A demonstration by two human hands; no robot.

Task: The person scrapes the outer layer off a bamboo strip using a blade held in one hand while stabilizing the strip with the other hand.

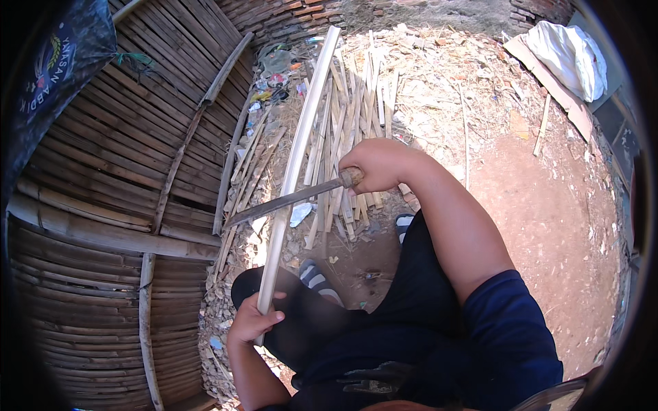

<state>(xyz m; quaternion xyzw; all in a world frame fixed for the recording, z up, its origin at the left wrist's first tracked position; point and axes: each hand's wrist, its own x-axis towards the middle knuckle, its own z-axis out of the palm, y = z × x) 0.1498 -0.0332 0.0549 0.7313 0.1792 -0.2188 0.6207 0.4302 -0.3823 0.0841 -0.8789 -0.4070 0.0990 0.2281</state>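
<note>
Harsh sunlight bleaches the ground point(548, 219); fisheye edges bend into black.

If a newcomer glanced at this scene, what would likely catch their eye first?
Probably the long pale strip, gripped at lower left by the left hand. Crossing it in view is a dark blade, its wooden handle in the right hand. Loose slats lie heaped on the ground beyond.

A bamboo-slat wall point(103, 151) on the left and a far brick wall point(298, 19) border sunlit dirt ground point(548, 212).
</note>
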